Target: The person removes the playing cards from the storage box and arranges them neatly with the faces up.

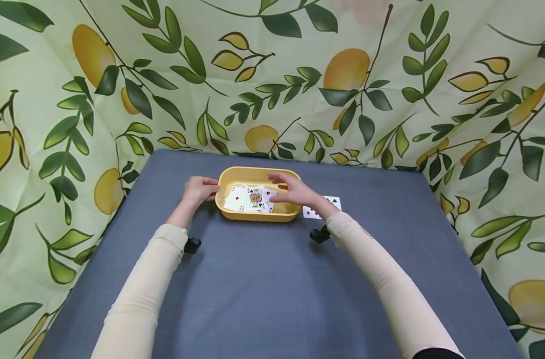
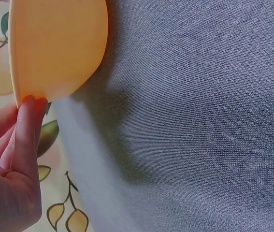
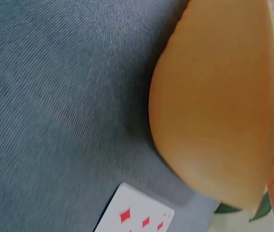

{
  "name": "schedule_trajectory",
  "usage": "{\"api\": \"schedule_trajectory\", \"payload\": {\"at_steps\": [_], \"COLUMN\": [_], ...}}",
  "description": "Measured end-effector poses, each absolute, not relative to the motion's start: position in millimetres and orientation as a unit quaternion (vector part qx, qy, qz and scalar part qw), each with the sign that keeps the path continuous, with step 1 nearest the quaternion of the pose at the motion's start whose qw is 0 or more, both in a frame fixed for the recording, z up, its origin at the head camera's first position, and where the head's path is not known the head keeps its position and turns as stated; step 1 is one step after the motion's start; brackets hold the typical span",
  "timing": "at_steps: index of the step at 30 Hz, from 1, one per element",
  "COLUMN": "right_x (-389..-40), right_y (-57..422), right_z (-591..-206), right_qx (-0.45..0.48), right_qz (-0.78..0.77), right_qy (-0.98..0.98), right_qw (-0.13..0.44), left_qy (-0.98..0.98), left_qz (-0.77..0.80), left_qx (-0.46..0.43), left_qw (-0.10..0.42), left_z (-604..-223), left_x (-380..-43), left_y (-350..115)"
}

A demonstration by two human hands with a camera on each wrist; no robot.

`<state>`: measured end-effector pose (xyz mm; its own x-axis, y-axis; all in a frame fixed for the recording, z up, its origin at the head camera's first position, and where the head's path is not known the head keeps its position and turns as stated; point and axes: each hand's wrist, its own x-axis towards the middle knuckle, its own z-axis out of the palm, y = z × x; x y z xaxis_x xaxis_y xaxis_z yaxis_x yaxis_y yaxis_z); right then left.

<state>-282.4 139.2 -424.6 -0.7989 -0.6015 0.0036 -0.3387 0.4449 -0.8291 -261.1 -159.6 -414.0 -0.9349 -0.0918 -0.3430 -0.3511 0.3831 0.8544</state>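
A yellow oval plastic tub [image 1: 259,217] stands near the back of the table, with several playing cards [image 1: 256,198] lying face up inside it, among them a face card. The left hand [image 1: 199,190] pinches the tub's left end at the rim, fingers and thumb close together in the left wrist view. Over the tub's right half reaches the right hand [image 1: 290,190], its fingers spread and loosely bent, with no card seen in them. Beside the tub on the right, partly behind the right wrist, lie playing cards [image 1: 311,213], one showing red diamonds and one black clubs.
A blue-grey cloth [image 1: 263,279] covers the table. Behind and at both sides hangs a curtain [image 1: 272,75] printed with lemons and leaves. Dark wrist-camera mounts [image 1: 319,234] sit under the forearms.
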Motion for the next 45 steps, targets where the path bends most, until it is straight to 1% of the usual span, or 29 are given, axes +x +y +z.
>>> {"api": "schedule_trajectory", "payload": {"at_steps": [9,17,31,39,45], "right_x": [-288.7,-292.9,-295.2,-291.7,-289.1], "right_y": [113.0,106.7,107.3,108.4,109.7], "right_z": [-437.5,-445.1,-450.9,-449.1,-446.2], "right_qx": [-0.323,-0.321,-0.307,-0.309,-0.321], "right_qz": [-0.320,-0.231,-0.219,-0.229,-0.224], "right_qy": [0.880,0.906,0.907,0.905,0.905], "right_qw": [0.140,0.150,0.188,0.183,0.169], "left_qy": [0.826,0.822,0.825,0.828,0.828], "left_qz": [0.533,0.540,0.536,0.531,0.530], "left_qx": [-0.141,-0.141,-0.143,-0.143,-0.145], "left_qw": [0.118,0.119,0.110,0.114,0.113], "left_z": [-415.7,-418.7,-417.3,-417.0,-414.3], "left_x": [-263.2,-263.9,-260.9,-262.0,-259.0], "left_y": [-158.7,-159.4,-158.2,-157.5,-156.9]}}
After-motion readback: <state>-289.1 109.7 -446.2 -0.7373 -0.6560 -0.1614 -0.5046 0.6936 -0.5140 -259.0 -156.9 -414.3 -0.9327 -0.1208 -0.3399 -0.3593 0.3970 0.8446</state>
